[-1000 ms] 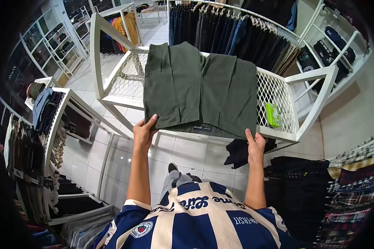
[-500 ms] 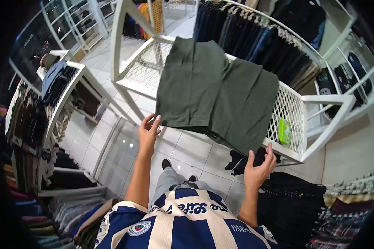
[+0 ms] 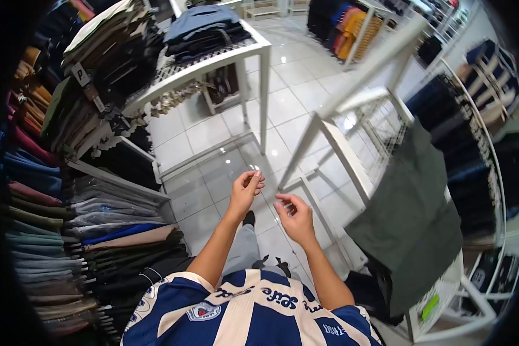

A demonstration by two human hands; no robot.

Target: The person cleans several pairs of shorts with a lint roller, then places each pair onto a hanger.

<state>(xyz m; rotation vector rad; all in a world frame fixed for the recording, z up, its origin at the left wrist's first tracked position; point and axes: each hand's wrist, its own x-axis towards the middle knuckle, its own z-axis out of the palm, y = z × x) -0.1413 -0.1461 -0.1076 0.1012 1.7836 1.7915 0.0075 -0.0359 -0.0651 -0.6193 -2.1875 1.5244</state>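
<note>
My left hand (image 3: 247,191) is in front of my body above the tiled floor, its fingers bent with the thumb near the index finger. A short gap to its right, my right hand (image 3: 294,217) is raised with curled, parted fingers and nothing between them. Neither hand touches anything. Dark green shorts (image 3: 412,213) lie spread over a white mesh-topped table (image 3: 357,179) on the right, closer to my right hand. A bright green packet (image 3: 429,308) rests on the table's near end.
At the upper left, folded blue and dark clothes (image 3: 205,32) lie on a white rack (image 3: 254,49). Hanging garments (image 3: 37,230) line the left side. Dark trousers (image 3: 444,121) hang behind the table. Low white floor bars (image 3: 323,216) stand ahead.
The view has turned left, so the table and shorts appear farther right. Both hands have come away from the shorts' edge and closer together. The shorts remain on the table.
</note>
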